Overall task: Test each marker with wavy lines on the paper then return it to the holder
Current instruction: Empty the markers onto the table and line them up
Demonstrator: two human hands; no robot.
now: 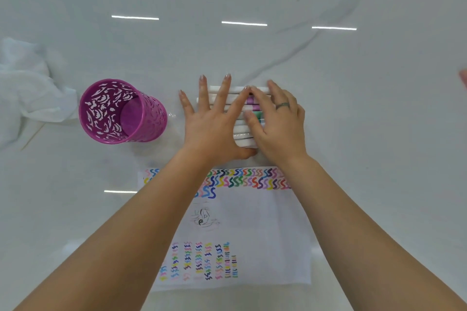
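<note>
Left hand (214, 121) and right hand (278, 121) spread flat on markers (241, 131), gripping none, row lying under palms, long axes nine-to-three, holder (121, 111) at nine o'clock

Table (353, 121) right of marker row (241, 131) is bare, open approach. Far side past the markers also free. Left: purple holder (121, 112) stands near, narrow gap between it and left hand (212, 121). Crumpled white cloth (27, 91) blocks far left. Near side: paper (252, 222) flat, both forearms crossing it.
</note>
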